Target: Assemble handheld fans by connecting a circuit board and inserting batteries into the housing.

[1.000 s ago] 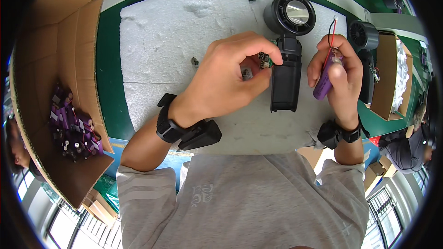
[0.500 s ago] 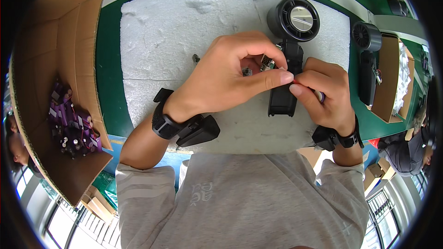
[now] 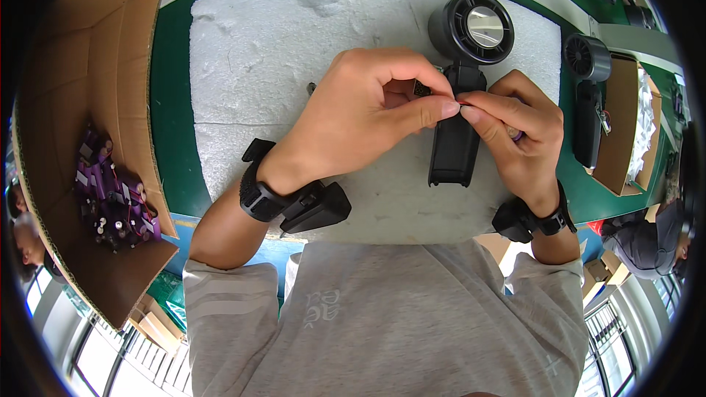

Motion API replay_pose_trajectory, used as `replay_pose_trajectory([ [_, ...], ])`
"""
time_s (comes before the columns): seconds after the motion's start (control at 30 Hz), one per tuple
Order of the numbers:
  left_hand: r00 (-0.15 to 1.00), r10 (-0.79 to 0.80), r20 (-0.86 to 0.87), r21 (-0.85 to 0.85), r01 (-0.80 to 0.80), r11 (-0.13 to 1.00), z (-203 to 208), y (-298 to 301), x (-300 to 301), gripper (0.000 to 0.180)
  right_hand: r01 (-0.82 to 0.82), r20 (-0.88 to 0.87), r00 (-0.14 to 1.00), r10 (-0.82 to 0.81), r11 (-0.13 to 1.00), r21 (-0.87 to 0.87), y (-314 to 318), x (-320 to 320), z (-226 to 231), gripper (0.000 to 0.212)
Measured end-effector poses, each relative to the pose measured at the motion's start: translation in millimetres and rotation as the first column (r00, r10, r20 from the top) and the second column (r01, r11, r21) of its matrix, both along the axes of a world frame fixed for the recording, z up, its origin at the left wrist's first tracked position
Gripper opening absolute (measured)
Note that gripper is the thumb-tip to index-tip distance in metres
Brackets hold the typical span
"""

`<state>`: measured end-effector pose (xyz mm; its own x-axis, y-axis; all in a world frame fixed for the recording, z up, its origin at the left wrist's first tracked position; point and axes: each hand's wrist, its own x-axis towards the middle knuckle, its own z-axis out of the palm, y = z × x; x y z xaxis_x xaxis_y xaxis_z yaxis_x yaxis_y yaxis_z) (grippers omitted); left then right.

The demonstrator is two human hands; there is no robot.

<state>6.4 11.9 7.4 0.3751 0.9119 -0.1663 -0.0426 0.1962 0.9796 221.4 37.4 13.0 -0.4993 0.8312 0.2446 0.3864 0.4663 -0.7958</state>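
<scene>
My left hand (image 3: 360, 114) is closed, its thumb and index fingertips pinched together above a handheld fan. Behind those fingers shows part of a small circuit board (image 3: 421, 89), mostly hidden by the hand. My right hand (image 3: 522, 117) is closed too, its thumb and forefinger meeting the left fingertips at a short bit of red wire (image 3: 462, 103). The end of a purple battery cell (image 3: 516, 134) peeks out from the curled right fingers. Under both hands lies the black fan, its round head (image 3: 478, 29) away from me and its handle (image 3: 451, 154) toward me.
White foam sheets (image 3: 250, 51) cover the green table (image 3: 176, 154). On the left stands an open cardboard box (image 3: 121, 81) holding several purple battery cells (image 3: 118, 191). A second black fan (image 3: 587, 103) lies at right beside a smaller carton (image 3: 621, 132) with white packets.
My fingertips have shifted slightly up and left, and the right fingers now press closer to the left ones. The circuit board shows less than before.
</scene>
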Motion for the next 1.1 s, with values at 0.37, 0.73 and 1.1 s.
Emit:
replay_pose_trajectory([
  [0.37, 0.996, -0.084, 0.028, -0.027, 0.085, 0.996, 3.2, 6.8, -10.2, 0.039, -0.054, 0.092, 0.994, 0.059, 0.997, -0.048, -2.8, 0.4, 2.9, 0.019],
  [0.73, 0.997, 0.022, 0.073, 0.013, -0.023, 1.0, -0.1, 5.9, -7.0, 0.033, 0.0, 0.042, 0.999, 0.0, 1.0, -0.015, -3.0, -1.9, -2.6, 0.014],
  [1.1, 0.991, 0.063, 0.114, -0.006, -0.062, 0.998, -1.0, 3.5, -4.4, 0.034, -0.019, 0.042, 0.999, 0.019, 1.0, 0.001, -4.7, -2.3, -2.3, 0.013],
])
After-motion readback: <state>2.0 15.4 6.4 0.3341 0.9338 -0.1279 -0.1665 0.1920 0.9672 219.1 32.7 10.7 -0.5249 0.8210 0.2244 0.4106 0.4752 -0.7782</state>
